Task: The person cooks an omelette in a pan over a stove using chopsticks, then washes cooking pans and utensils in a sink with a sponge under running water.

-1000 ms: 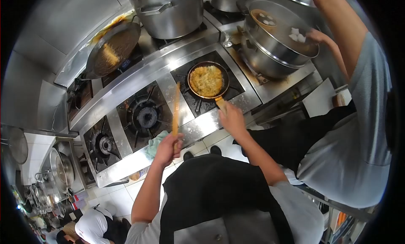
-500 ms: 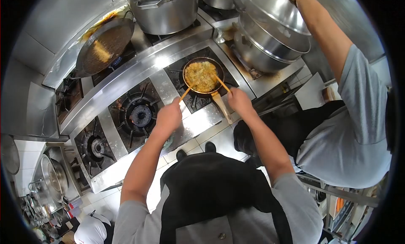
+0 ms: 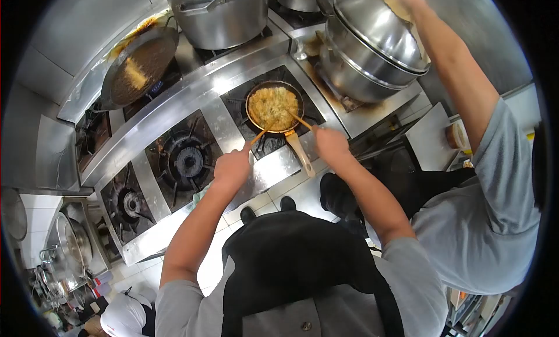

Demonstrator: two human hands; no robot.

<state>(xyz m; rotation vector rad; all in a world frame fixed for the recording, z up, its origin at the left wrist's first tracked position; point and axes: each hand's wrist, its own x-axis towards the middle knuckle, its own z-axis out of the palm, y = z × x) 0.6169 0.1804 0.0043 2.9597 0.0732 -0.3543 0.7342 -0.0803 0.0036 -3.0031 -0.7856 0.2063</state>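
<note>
A frying pan (image 3: 301, 97) with a pale wooden handle (image 3: 300, 154) sits on a burner in front of me. It holds a round, yellow-brown, omelette-like mass (image 3: 271, 102). My left hand (image 3: 233, 168) is closed around a slim wooden stick (image 3: 261, 135), whose far end reaches the food's near edge. Another slim wooden stick (image 3: 302, 122) is gripped in my right hand (image 3: 332, 146), its tip at the right side of the food. The pan handle lies between my hands, touched by neither.
Left of the pan are burners (image 3: 189, 161) and a large wok (image 3: 140, 69). A stockpot (image 3: 215, 16) stands behind. To the right, a co-worker's arm (image 3: 454, 57) reaches over a steamer pot (image 3: 355, 75) with a domed lid (image 3: 378, 22). Another person (image 3: 125, 316) is at lower left.
The co-worker's domed lid has come down onto the steamer pot. My hands and sticks stay at the pan with slight shifts. The whole view has moved a little.
</note>
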